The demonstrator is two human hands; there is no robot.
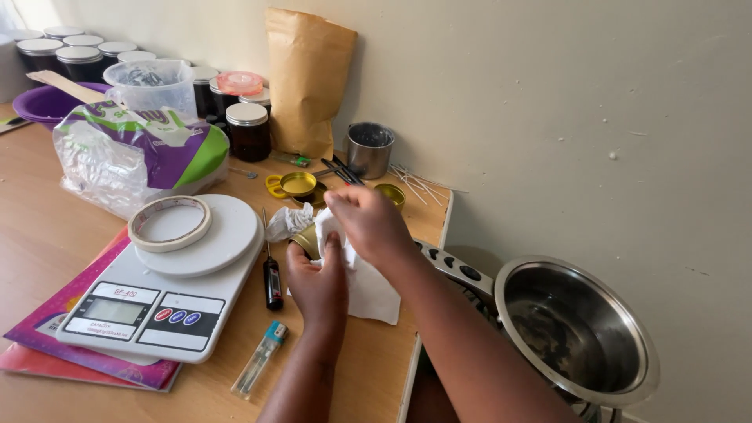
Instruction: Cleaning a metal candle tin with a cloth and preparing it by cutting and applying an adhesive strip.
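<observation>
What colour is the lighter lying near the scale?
Clear body with a light blue top; the lighter shows in the head view.

A home craft corner, set up for small-batch making rather than cooking — a plain wooden table [47,235] pushed against a bare painted wall [587,117]. A white digital scale [168,290] carries a roll of tape [170,222]. Rows of dark lidded jars [247,131] stand at the back beside a brown paper pouch [308,78], with small gold tins [298,184] and loose wicks [415,184] near a metal cup [370,149]. A steel pot [576,329] sits on a stove at the table's end — domestic, not industrial.
</observation>
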